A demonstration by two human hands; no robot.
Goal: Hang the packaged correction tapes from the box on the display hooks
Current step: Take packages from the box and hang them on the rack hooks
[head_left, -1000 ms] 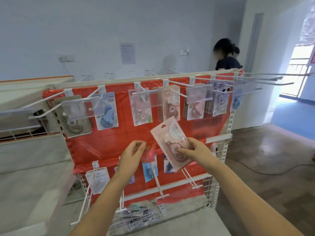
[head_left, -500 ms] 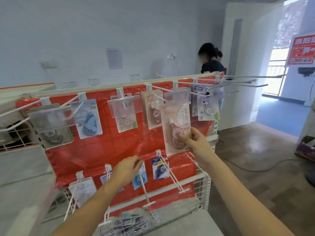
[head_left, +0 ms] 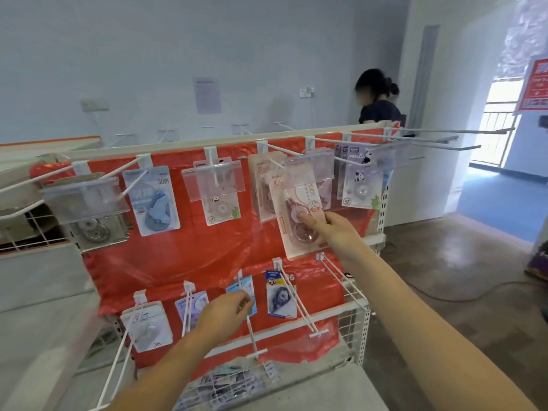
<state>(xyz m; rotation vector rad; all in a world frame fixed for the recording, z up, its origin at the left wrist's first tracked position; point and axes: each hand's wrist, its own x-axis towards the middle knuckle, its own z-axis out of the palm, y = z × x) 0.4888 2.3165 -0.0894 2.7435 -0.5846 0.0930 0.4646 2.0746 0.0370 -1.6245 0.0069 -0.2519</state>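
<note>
My right hand (head_left: 329,229) pinches a pink packaged correction tape (head_left: 292,209) by its lower part and holds it upright against the top row, its upper end just under the clear label holder (head_left: 310,166) of a white hook (head_left: 274,149). Other pink packs (head_left: 261,188) hang behind it. My left hand (head_left: 226,314) is lower, fingers loosely curled, in front of a lower-row hook (head_left: 252,333) and a blue pack (head_left: 246,287); I cannot tell whether it touches them. The box is not in view.
The red-backed display rack (head_left: 178,256) carries two rows of white hooks with blue, white and panda-printed packs (head_left: 360,185). Long bare hooks (head_left: 430,143) stick out at the top right. A wire basket (head_left: 231,384) with loose packs sits below. A person (head_left: 376,102) stands behind the rack.
My right hand has lifted the pink pack up and to the right, from mid-rack to the top-row hook. My left hand has dropped down to the lower row. The view has shifted right.
</note>
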